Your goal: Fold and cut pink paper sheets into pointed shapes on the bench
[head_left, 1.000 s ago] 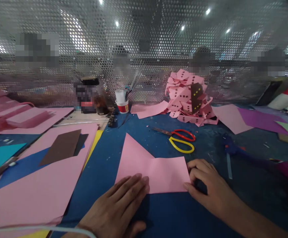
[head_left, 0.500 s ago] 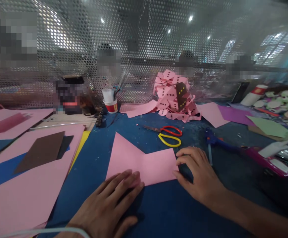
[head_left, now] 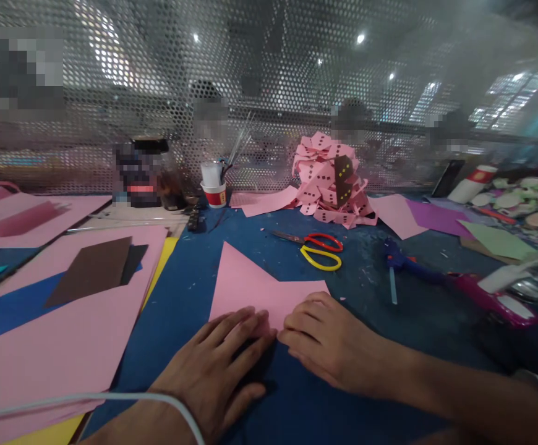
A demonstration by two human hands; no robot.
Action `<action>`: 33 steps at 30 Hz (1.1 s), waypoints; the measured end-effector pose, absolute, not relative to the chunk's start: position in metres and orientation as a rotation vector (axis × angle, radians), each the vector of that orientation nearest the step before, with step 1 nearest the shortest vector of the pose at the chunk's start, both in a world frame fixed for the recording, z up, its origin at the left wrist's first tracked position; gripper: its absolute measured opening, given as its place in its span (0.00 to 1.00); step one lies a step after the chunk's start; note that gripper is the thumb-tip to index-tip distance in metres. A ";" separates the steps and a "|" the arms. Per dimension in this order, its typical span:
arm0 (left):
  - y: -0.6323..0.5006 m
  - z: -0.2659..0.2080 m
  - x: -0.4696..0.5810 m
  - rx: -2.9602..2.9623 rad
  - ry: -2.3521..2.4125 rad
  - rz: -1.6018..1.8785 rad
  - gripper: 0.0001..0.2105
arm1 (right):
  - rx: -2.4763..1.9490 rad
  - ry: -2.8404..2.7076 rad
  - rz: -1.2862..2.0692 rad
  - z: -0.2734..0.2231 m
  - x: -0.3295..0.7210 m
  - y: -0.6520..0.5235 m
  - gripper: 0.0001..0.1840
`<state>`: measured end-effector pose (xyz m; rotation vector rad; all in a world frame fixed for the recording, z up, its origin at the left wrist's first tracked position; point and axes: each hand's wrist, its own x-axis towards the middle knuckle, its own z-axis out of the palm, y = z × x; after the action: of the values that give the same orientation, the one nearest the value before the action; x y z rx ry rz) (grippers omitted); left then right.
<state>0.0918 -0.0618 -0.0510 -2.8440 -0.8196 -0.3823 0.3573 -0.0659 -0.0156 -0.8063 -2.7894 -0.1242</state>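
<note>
A folded sheet of pink paper [head_left: 245,287] lies on the blue tabletop, one pointed corner toward the far left. My left hand [head_left: 217,352] rests flat on its lower left part, fingers stretched out and thumb apart on the table. My right hand [head_left: 331,340] is on the paper's near right edge, its fingers curled and drawn together against the fold. The fingertips of both hands almost meet there and hide part of that edge. Beyond the paper lie scissors [head_left: 322,248] with one red and one yellow handle.
Pink sheets [head_left: 65,352] with brown and blue paper lie left. A white cable [head_left: 139,395] crosses my left forearm. Behind stand a paper cup [head_left: 214,194] and a pink paper model [head_left: 320,179]. Right lies a blue-and-magenta glue gun [head_left: 412,267]. A perforated metal screen [head_left: 269,74] closes the back.
My right hand has moved left from the paper's right end to beside my left hand, its fingers closing together. My left hand stays on the paper. The view has shifted slightly.
</note>
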 end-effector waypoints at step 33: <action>-0.058 -0.052 0.089 -2.811 -0.769 -0.372 0.23 | -0.784 -2.758 -0.029 -0.015 0.371 -0.065 0.12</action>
<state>0.0893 -0.0585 -0.0520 -2.8109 -0.7685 -0.3724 0.3710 -0.0652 -0.0148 -0.7844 -2.7584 -0.0294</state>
